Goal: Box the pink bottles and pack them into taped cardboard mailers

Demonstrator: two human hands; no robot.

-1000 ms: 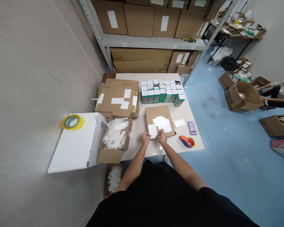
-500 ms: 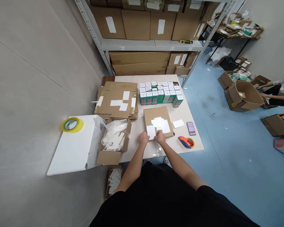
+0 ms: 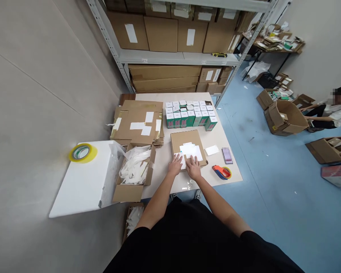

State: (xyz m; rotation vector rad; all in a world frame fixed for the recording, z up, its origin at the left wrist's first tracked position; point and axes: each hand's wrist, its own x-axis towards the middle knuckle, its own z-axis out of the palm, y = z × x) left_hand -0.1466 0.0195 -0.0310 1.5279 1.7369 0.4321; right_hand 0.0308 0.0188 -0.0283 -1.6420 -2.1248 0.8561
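A closed flat cardboard box point(image 3: 184, 137) with white labels point(image 3: 191, 151) on its lid lies on the white table point(image 3: 216, 140) in front of me. My left hand point(image 3: 175, 165) lies open, fingers stretched flat on the box's near left corner over a label. Beside it, my right hand point(image 3: 193, 167) also rests open, fingers pressed flat on the labels at the box's near edge. Neither hand holds anything.
Behind the box stand several green-and-white cartons point(image 3: 189, 113). Flattened cardboard point(image 3: 138, 121) lies left, an open box of white bags point(image 3: 134, 167) nearer. A tape dispenser point(image 3: 222, 171), loose label point(image 3: 211, 150), tape roll point(image 3: 82, 152) on white foam, shelving point(image 3: 170, 57). A person point(image 3: 333, 110) sits far right.
Both hands went from closed fists at the box's near edge to flat, open fingers pressed on the labels. The camera view shifted slightly.
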